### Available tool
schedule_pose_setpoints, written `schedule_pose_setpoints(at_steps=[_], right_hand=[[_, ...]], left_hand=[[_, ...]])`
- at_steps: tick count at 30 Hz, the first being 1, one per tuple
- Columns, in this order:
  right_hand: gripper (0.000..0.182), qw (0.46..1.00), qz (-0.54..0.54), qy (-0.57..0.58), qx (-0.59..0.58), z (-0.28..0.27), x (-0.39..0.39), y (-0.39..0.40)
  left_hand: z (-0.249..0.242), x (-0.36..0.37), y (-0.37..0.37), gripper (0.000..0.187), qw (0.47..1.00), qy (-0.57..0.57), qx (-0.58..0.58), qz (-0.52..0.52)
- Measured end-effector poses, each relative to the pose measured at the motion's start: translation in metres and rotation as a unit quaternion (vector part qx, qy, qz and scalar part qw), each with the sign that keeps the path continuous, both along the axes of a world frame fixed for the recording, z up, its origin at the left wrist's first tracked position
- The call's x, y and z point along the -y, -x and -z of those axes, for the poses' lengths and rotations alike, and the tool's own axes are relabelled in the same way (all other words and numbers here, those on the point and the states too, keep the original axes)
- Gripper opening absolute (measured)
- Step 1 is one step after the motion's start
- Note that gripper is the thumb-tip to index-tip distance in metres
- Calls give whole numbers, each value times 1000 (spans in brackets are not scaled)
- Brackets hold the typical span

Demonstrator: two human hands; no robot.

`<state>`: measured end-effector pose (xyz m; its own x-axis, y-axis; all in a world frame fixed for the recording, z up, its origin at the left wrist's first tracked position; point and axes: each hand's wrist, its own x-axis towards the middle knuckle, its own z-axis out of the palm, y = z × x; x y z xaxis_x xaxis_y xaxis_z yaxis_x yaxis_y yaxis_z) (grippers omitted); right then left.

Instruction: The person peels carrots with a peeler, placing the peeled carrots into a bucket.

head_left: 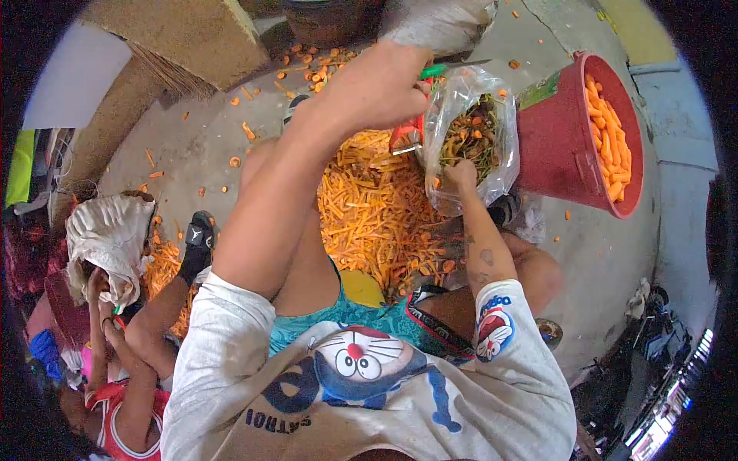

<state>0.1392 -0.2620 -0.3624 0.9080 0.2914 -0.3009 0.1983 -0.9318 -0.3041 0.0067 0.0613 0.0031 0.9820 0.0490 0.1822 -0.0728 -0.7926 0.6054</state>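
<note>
- Right hand (463, 177): at the clear plastic bag (503, 157), fingers among green stems (478, 146); cannot tell whether it grips.
- Left hand (396, 88): clamped on a green-handled knife (433, 71), beyond the right.
- Right of the right hand: red bucket (550, 134) of peeled carrots (607, 142).
- Left of it: orange peelings (377, 207).

Toward the upper left of your view, you see a tan board (181, 38), with a bright yellow-green strip (21, 169) below it at the far left. Lower down you have a blue cloth (46, 349) near a person in a red top with white trim (132, 419). On your right, a small round object (549, 333) lies on the floor, near dark clutter (638, 384) too jumbled to make out.
</note>
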Motion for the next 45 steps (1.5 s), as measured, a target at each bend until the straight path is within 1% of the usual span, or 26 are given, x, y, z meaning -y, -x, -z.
schedule_pose_setpoints(at_steps=[2,4,5,7,8,9,11,12,14,15,17,19,21,24,27,29,31,32,33,35,36,37,39,41,43,45], right_hand=[[44,1000,-14,-6,-7,-12,0,7],[47,994,-46,-93,27,-20,8,11],[47,994,-45,-93,29,-23,11,16],[51,959,15,-129,254,-69,3,29],[51,974,90,-141,154,-97,-5,26],[51,973,91,-140,159,-111,-8,16],[45,944,98,-289,124,-138,-12,-6],[45,943,99,-290,130,-156,-13,-12],[38,846,154,-511,13,-202,-14,-20],[38,846,154,-511,17,-228,-15,-16],[34,731,173,-649,-123,-271,-19,-2],[33,731,165,-655,-101,-291,-18,7],[34,678,123,-692,-216,-316,-18,28],[39,655,158,-694,-254,-319,-23,51],[39,631,162,-710,-269,-340,-35,82],[39,615,189,-713,-278,-332,-30,79],[40,626,151,-705,-298,-339,-26,84],[40,582,115,-732,-334,-329,-16,81],[40,581,119,-732,-334,-324,-8,76],[40,486,-54,-744,-455,-324,-1,63],[41,539,31,-746,-390,-325,-1,66],[41,539,31,-748,-387,-336,-10,76],[33,599,232,-724,-250,-357,-27,92],[34,602,196,-730,-257,-361,-27,98],[34,606,162,-732,-268,-349,-19,96],[37,533,-3,-742,-406,-337,-9,76]], left_hand=[[-2,-1,0,26,1000,13,-22,-2],[0,-1,-2,25,1000,1,-15,-1],[2,0,-2,25,1000,-10,-9,0],[4,1,-3,25,1000,-9,-7,5],[5,3,-3,25,1000,-8,-6,11],[5,5,-3,25,1000,-7,-2,13],[4,9,-2,26,1000,16,20,2],[4,11,-2,26,1000,16,25,4],[4,17,-4,26,995,79,53,-20],[3,20,-5,26,995,80,57,-18],[4,26,-10,26,978,192,78,1],[8,34,-18,25,973,208,100,13],[3,46,-17,24,934,333,113,59],[-2,60,-15,23,920,383,57,56],[10,73,-24,24,915,392,56,80],[10,84,-23,24,912,396,60,92],[15,87,-29,21,934,293,184,84],[14,78,-36,19,926,338,157,67],[20,67,-49,18,926,343,153,-25],[33,46,-59,18,903,364,204,-102],[30,55,-56,18,904,364,204,-98],[26,71,-49,17,908,371,186,-62],[19,92,-37,16,911,378,165,-25],[16,102,-29,16,909,331,236,94],[20,77,-39,15,918,319,230,59],[16,59,-46,17,899,352,249,-73]])
